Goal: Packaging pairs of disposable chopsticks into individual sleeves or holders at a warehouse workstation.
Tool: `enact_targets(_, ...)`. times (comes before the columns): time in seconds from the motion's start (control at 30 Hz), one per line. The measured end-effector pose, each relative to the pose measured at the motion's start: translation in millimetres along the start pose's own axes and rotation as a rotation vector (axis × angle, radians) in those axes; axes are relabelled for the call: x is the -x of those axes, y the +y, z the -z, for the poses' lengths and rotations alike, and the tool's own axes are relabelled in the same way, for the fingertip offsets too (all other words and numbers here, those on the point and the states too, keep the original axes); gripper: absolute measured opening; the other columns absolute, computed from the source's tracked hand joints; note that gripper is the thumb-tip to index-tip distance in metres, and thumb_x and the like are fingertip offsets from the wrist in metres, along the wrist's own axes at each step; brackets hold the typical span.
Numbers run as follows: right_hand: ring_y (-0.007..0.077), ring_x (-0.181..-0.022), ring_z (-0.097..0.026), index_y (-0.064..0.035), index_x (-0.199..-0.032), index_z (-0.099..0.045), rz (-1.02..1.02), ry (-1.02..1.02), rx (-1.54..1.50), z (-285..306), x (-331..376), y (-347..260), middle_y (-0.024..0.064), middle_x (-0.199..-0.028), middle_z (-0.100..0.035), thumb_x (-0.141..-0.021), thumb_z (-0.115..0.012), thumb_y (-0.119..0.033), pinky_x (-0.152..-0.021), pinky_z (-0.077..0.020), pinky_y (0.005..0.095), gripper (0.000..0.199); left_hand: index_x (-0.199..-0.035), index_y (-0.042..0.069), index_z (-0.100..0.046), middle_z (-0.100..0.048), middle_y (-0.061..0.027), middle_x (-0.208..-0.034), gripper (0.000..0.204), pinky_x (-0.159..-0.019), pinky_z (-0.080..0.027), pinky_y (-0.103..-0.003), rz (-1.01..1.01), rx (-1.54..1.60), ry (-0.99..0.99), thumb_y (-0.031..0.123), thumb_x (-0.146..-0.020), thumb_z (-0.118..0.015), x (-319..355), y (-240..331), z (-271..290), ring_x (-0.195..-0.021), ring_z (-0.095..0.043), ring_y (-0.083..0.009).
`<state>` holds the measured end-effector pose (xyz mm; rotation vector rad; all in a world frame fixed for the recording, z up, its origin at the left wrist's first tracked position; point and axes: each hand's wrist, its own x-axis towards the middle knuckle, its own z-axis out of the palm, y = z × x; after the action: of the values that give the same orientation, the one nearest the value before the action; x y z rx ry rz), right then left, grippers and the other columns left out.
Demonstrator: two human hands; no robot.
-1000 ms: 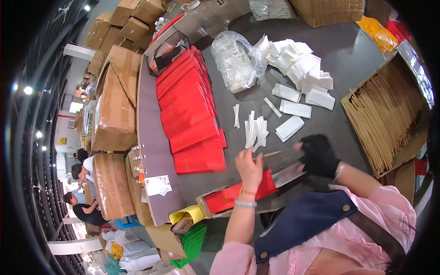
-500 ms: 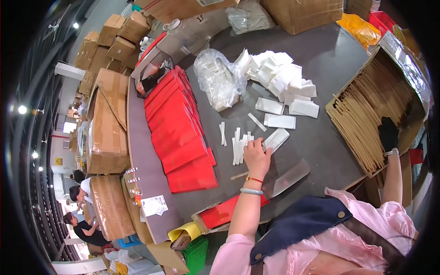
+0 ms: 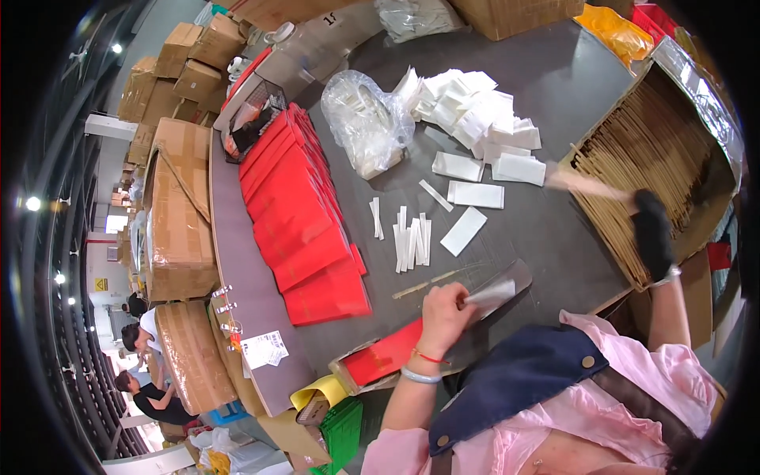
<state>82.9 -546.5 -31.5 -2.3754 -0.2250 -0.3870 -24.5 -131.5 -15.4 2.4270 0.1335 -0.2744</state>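
Observation:
My left hand (image 3: pixel 446 315) is closed in a pinch at the edge of a clear plastic sleeve (image 3: pixel 507 286) near the table's front edge. A red packet (image 3: pixel 384 355) lies left of that hand, partly under the wrist. My right hand (image 3: pixel 654 236), in a black glove, grips a thin tan strip (image 3: pixel 592 184), blurred by motion, above an open carton (image 3: pixel 613 269). Packed inside that carton are many thin brown pieces (image 3: pixel 653 146). Beyond my left hand lie a white packet (image 3: pixel 463 231) and several narrow white strips (image 3: pixel 412 241).
Overlapping red envelopes (image 3: pixel 297 229) run along the table's left side. Farther back are a clear bag (image 3: pixel 368 127) and a heap of white packets (image 3: pixel 467 107). A black wire basket (image 3: pixel 255 123) stands at the left edge; cartons (image 3: pixel 178 206) are stacked beyond it.
My left hand has drawn back from the white packet to the clear sleeve. My right hand has lifted the tan strip from the carton and swung it left. The view has shifted slightly.

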Motion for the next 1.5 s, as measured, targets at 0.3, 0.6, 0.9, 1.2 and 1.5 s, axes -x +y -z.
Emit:
enact_targets(0.3, 0.032, -0.075, -0.059, -0.0224, -0.101, -0.07, 0.444, -0.746, 0.097, -104, 19, -96, 0.012, -0.076, -0.057, -0.078, -0.069, -0.015, -0.063, -0.0471, 0.044, 0.025, -0.12, 0.009, -0.062, -0.055, -0.0068, -0.119, 0.067, -0.095, -0.039, -0.045, -0.068, -0.243, 0.194, 0.025, -0.059, -0.086, 67, -26, 1, -0.112, -0.048, -0.0312)
enact_targets(0.6, 0.0267, -0.077, -0.063, -0.003, -0.081, -0.064, 0.153, -0.57, -0.23, -154, 40, -80, 0.0143, -0.078, -0.059, -0.077, -0.072, -0.004, -0.07, -0.0509, 0.0385, 0.009, -0.126, 0.005, -0.056, -0.055, -0.0084, -0.119, 0.073, -0.095, -0.039, -0.045, -0.123, -0.253, 0.18, 0.021, -0.06, -0.085, 49, -14, -23, -0.111, -0.048, -0.0315)
enact_targets(0.9, 0.0296, -0.104, -0.057, -0.0096, -0.109, -0.06, 0.532, -0.6, -0.124, -137, 24, -166, 0.0114, -0.107, -0.06, -0.064, -0.081, -0.035, -0.092, -0.0414, 0.0435, 0.055, -0.113, 0.015, -0.063, -0.055, -0.0101, -0.113, 0.044, -0.088, -0.042, -0.044, -0.243, -0.351, 0.059, 0.016, -0.069, -0.071, 30, -8, -14, -0.106, -0.051, -0.0331)
enact_targets(1.2, 0.0317, -0.1, -0.056, -0.0095, -0.106, -0.061, 0.396, -0.542, 0.046, -99, -5, -146, 0.0106, -0.104, -0.06, -0.059, -0.082, -0.04, -0.093, -0.0382, 0.0457, 0.06, -0.093, 0.008, -0.065, -0.054, -0.0148, -0.112, 0.027, -0.088, -0.044, -0.049, -0.286, -0.509, 0.194, 0.008, -0.066, -0.071, 23, -44, 101, -0.106, -0.05, -0.0357)
enact_targets(1.5, 0.0293, -0.1, -0.057, -0.0091, -0.106, -0.062, 0.491, -0.658, 0.146, -98, 6, -159, 0.0088, -0.103, -0.061, -0.054, -0.085, -0.039, -0.096, -0.0357, 0.0471, 0.064, -0.134, 0.003, -0.05, -0.043, -0.0184, -0.14, 0.086, -0.112, -0.015, -0.059, 0.362, -0.22, 0.439, 0.044, -0.066, -0.083, 66, -50, -34, -0.133, -0.034, -0.0368)
